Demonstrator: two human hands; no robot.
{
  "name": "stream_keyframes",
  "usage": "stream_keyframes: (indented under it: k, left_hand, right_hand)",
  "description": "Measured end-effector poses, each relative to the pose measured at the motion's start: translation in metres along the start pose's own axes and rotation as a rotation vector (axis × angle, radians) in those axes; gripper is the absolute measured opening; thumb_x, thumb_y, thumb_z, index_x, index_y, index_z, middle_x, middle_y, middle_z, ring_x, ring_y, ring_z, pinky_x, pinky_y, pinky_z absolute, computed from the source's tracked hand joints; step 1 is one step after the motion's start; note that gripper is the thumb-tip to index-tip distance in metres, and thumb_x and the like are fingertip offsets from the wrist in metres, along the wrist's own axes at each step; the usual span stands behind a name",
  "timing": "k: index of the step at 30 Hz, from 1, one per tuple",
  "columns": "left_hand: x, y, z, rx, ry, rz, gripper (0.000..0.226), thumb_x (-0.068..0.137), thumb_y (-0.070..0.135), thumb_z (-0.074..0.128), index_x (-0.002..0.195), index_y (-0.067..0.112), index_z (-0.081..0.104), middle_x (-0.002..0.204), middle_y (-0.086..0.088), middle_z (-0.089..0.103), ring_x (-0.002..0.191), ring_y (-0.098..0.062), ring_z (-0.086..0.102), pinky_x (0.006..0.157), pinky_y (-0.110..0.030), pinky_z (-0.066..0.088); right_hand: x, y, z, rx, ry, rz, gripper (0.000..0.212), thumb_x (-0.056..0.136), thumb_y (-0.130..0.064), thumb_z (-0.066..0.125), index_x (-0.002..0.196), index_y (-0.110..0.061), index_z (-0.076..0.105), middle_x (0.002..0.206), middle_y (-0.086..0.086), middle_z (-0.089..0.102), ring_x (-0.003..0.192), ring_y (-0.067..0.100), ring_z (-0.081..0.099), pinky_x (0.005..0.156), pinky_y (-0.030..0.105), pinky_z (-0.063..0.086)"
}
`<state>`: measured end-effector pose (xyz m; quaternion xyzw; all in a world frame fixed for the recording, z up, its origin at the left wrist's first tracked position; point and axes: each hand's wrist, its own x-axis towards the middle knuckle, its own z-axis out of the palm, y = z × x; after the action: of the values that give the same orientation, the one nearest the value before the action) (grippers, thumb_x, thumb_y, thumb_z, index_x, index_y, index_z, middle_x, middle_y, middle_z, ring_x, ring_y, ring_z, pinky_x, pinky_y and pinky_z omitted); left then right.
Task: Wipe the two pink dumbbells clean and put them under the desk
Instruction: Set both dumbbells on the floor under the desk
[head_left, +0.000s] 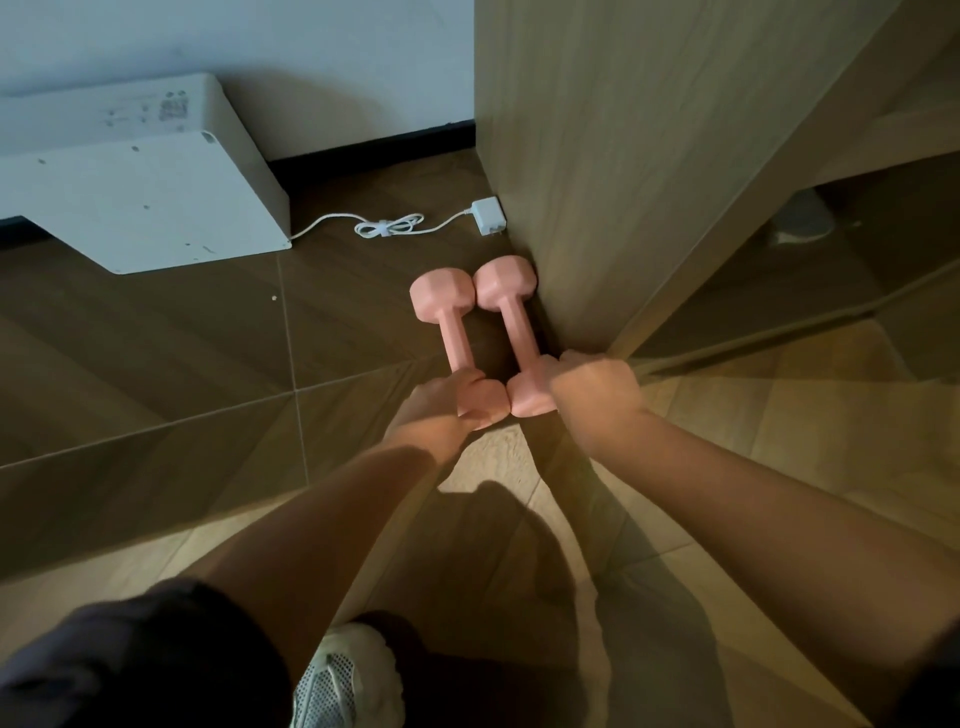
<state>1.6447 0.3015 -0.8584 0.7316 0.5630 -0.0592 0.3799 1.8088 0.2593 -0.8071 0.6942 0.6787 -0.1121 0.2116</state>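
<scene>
On brown tiled floor (208, 338) hard against light wooden desk panel (623, 182), curled left hand (447, 397) round near head of left pink hex-ended dumbbell (456, 338) and right hand (592, 387) round right pink hex-ended dumbbell (517, 322), touching side by side; probably needed level, simultaneous lift, no dragging.

Two pink dumbbells (456, 332) (513, 318), two hands (441, 396) (595, 389), one charger (488, 214), perhaps one slipper (802, 224).
</scene>
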Motion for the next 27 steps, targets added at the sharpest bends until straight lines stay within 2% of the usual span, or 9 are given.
stream_keyframes:
  k: [5,8,10,12,16,18,23,25,27]
  left_hand:
    - [-0.012,0.008,-0.01,0.049,-0.048,0.03,0.046,0.096,0.029,0.058,0.139,0.025,0.046,0.128,-0.003,0.06,0.112,-0.023,0.06,0.094,-0.034,0.048]
    - [-0.019,0.014,-0.018,0.131,-0.046,0.038,0.051,0.089,0.025,0.065,0.136,0.025,0.046,0.128,-0.005,0.058,0.11,-0.025,0.06,0.093,-0.042,0.052]
    - [-0.026,0.023,-0.025,0.175,-0.061,0.077,0.038,0.088,0.02,0.063,0.124,0.025,0.052,0.118,-0.005,0.06,0.103,-0.025,0.062,0.088,-0.043,0.054]
    - [-0.04,0.035,-0.036,0.21,-0.119,0.152,0.029,0.09,0.018,0.059,0.118,0.025,0.058,0.114,-0.002,0.061,0.104,-0.023,0.062,0.09,-0.041,0.053]
    - [-0.07,0.058,-0.068,0.228,-0.25,0.204,0.041,0.09,0.026,0.065,0.13,0.02,0.055,0.123,-0.002,0.06,0.113,-0.022,0.057,0.096,-0.038,0.048]
    - [-0.08,0.069,-0.086,0.197,-0.294,0.185,0.044,0.089,0.028,0.067,0.13,0.019,0.054,0.125,-0.003,0.061,0.113,-0.022,0.057,0.097,-0.038,0.049]
    - [-0.11,0.113,-0.114,-0.195,-0.518,0.14,0.064,0.092,0.013,0.062,0.15,0.02,0.033,0.147,0.002,0.046,0.136,-0.016,0.042,0.109,-0.029,0.037]
    - [-0.121,0.132,-0.118,-0.309,-0.56,0.131,0.048,0.096,0.01,0.058,0.141,0.019,0.045,0.137,-0.001,0.057,0.128,-0.017,0.052,0.11,-0.034,0.04]
    - [-0.135,0.149,-0.123,-0.333,-0.558,0.112,0.018,0.099,0.014,0.054,0.116,0.016,0.06,0.113,-0.004,0.069,0.107,-0.016,0.065,0.105,-0.04,0.045]
  right_hand:
    - [-0.034,0.015,-0.009,-0.007,0.044,-0.028,0.029,0.095,-0.004,0.057,0.123,-0.01,0.057,0.111,0.006,0.064,0.099,0.024,0.068,0.075,0.031,0.052]
    - [-0.047,0.019,-0.01,0.046,0.038,-0.012,0.03,0.094,-0.006,0.06,0.123,-0.012,0.056,0.109,0.006,0.063,0.096,0.022,0.067,0.074,0.029,0.051]
    - [-0.05,0.021,-0.012,0.12,-0.008,0.006,0.029,0.094,-0.007,0.06,0.122,-0.013,0.058,0.105,0.005,0.064,0.093,0.021,0.066,0.073,0.029,0.051]
    - [-0.056,0.022,-0.017,0.309,-0.07,0.055,0.028,0.094,-0.01,0.06,0.122,-0.015,0.06,0.102,0.004,0.065,0.092,0.02,0.065,0.074,0.028,0.051]
    - [-0.078,0.03,-0.05,0.994,-0.069,0.098,0.024,0.096,-0.017,0.06,0.119,-0.016,0.066,0.11,0.0,0.065,0.103,0.014,0.06,0.08,0.024,0.044]
    - [-0.093,0.034,-0.074,1.324,-0.081,0.15,0.02,0.091,-0.019,0.066,0.111,-0.018,0.069,0.106,-0.005,0.062,0.096,0.008,0.056,0.075,0.023,0.043]
    - [-0.128,0.045,-0.122,1.742,-0.065,0.213,0.014,0.088,-0.016,0.069,0.101,-0.021,0.07,0.109,0.006,0.069,0.103,0.022,0.065,0.089,0.035,0.056]
    - [-0.144,0.051,-0.142,1.862,-0.05,0.22,0.011,0.091,-0.012,0.065,0.097,-0.021,0.069,0.109,0.009,0.071,0.099,0.023,0.068,0.078,0.03,0.058]
    - [-0.159,0.057,-0.16,1.933,-0.02,0.247,0.013,0.091,-0.01,0.064,0.095,-0.021,0.069,0.111,0.011,0.071,0.1,0.025,0.068,0.079,0.031,0.058]
